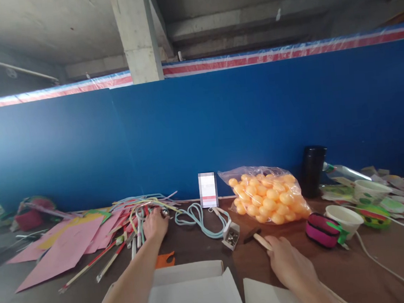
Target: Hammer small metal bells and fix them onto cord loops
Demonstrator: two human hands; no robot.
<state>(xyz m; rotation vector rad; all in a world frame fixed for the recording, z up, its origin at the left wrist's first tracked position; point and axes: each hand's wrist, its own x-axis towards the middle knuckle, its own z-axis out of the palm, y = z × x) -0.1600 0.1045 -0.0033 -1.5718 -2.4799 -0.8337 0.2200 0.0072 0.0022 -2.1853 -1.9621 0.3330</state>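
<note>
My right hand [289,259] is wrapped round the wooden handle of a hammer [262,241], whose dark head lies low over the brown tabletop. My left hand [155,227] reaches into a heap of thin sticks and straws [137,225]. Its fingers are bent beside a small shiny silver thing [164,212], too small to name; what they grip is largely hidden. Between my hands stand a small open box of metal bits [232,236] and a loop of light-blue cord [201,222]. Below them lies a white open cardboard box [192,284].
A clear bag of orange balls [268,197] lies at the back, near a black bottle [314,170]. Rightward are a magenta case [322,230], a paper cup [345,220] and a white cable [381,263]. Pink paper sheets [62,246] spread leftward. A blue partition [200,128] stands behind.
</note>
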